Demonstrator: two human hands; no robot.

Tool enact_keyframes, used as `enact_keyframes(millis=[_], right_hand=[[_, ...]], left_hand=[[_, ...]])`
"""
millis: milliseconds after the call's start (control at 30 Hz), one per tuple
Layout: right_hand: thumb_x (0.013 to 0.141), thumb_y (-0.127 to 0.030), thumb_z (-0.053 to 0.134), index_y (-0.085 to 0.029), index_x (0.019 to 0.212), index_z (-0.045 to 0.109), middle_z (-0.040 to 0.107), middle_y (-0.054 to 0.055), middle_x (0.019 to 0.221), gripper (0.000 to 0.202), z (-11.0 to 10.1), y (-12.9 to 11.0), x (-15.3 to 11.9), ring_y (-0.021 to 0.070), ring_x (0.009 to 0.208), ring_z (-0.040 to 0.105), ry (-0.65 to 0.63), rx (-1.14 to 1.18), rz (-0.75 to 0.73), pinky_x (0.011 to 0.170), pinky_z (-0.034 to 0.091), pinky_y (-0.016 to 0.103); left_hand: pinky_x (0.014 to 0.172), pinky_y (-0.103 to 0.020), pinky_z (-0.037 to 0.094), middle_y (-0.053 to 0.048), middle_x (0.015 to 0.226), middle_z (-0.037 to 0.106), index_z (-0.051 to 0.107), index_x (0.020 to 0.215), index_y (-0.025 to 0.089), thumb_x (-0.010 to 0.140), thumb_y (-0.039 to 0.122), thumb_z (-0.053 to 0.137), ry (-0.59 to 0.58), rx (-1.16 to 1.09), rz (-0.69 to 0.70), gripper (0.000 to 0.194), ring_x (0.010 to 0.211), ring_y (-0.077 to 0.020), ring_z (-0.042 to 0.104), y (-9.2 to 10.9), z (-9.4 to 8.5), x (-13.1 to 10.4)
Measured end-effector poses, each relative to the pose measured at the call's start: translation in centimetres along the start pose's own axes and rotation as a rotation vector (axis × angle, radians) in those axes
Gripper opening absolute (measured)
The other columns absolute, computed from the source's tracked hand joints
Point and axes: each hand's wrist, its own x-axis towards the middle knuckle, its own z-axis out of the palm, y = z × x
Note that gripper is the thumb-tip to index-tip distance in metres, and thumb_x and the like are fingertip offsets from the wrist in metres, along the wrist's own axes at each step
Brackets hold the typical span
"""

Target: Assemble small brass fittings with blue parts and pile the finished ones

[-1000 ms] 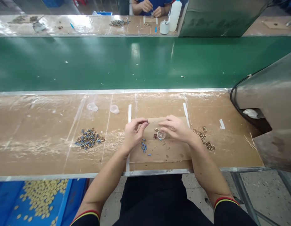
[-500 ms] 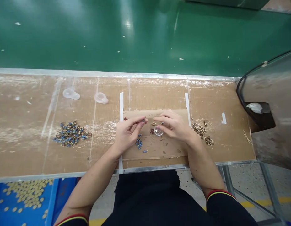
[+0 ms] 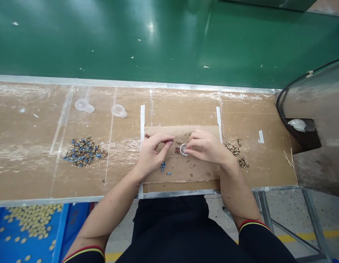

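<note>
My left hand (image 3: 154, 151) is closed in a pinch over the left part of a cardboard sheet (image 3: 191, 168), on a small dark piece too small to name. My right hand (image 3: 203, 146) is closed too, its thumb and fingertips pressed together at a small clear round dish (image 3: 182, 145). What those fingertips hold, if anything, is hidden. Just left of the dish lie small dark red pieces (image 3: 177, 150), with a small brass-coloured part (image 3: 179, 142) above them. Several small blue parts (image 3: 163, 166) lie below my left hand, and a single blue part (image 3: 169, 173) lies nearer me.
A pile of blue and brass parts (image 3: 84, 152) lies at left, below two translucent plastic pieces (image 3: 84, 106). Brass parts (image 3: 232, 149) and thin sticks (image 3: 288, 159) lie at right, beside a metal housing (image 3: 320, 171). A blue tray (image 3: 23, 252) with yellowish discs stands below the table.
My right hand has lowered to the clear dish, and its fingertips have closed together there. My left hand has shifted slightly right, still pinching.
</note>
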Motion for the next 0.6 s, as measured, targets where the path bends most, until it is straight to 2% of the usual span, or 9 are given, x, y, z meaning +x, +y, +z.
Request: enact_keyframes(millis=[133,333,400,467,600], right_hand=[[0.097,-0.029,0.067,-0.021,0.078,0.071,0.068,0.001,0.075,0.021,-0.2,-0.3,0.2,0.0141,0.071,0.06,0.116,0.006,0.004,0.066,0.047,0.029],[0.087,-0.02,0.076,-0.023,0.073,0.069,0.069,-0.002,0.07,0.016,-0.8,-1.2,0.3,0.0124,0.063,0.06,0.598,0.062,0.021,0.057,0.045,0.029],[0.086,-0.019,0.076,-0.024,0.074,0.069,0.068,-0.003,0.068,0.016,-0.5,-1.6,0.4,0.0117,0.06,0.059,0.716,0.123,0.035,0.054,0.043,0.029],[0.086,-0.021,0.076,-0.025,0.074,0.069,0.067,-0.004,0.068,0.015,-0.1,-2.0,0.5,0.0114,0.059,0.058,0.765,0.171,0.038,0.053,0.043,0.029],[0.086,-0.02,0.076,-0.024,0.075,0.07,0.067,-0.004,0.068,0.013,0.4,-2.5,0.6,0.0105,0.058,0.059,0.767,0.197,0.023,0.053,0.044,0.029]], left_hand=[[0.076,-0.026,0.065,-0.003,0.093,0.082,0.075,0.106,0.02,0.092,0.015,0.07,0.033,-0.025,-0.012,0.015,0.082,-0.0149,0.079,-0.1,0.1,-0.4],[0.082,-0.028,0.068,-0.001,0.088,0.082,0.07,0.114,0.02,0.09,0.016,0.076,0.07,-0.008,0.093,0.025,0.081,-0.0162,0.081,0.5,0.3,-0.7],[0.082,-0.028,0.069,-0.002,0.089,0.083,0.069,0.115,0.02,0.091,0.016,0.075,0.066,0.001,0.129,0.025,0.081,-0.0164,0.081,0.8,0.4,-0.6],[0.082,-0.028,0.069,-0.002,0.091,0.083,0.068,0.115,0.02,0.092,0.016,0.074,0.061,0.01,0.159,0.024,0.082,-0.0163,0.082,1.0,0.5,-0.6],[0.078,-0.025,0.069,-0.003,0.092,0.082,0.068,0.116,0.02,0.093,0.014,0.073,0.048,0.0,0.216,0.025,0.082,-0.0152,0.081,1.2,0.7,-0.5]])
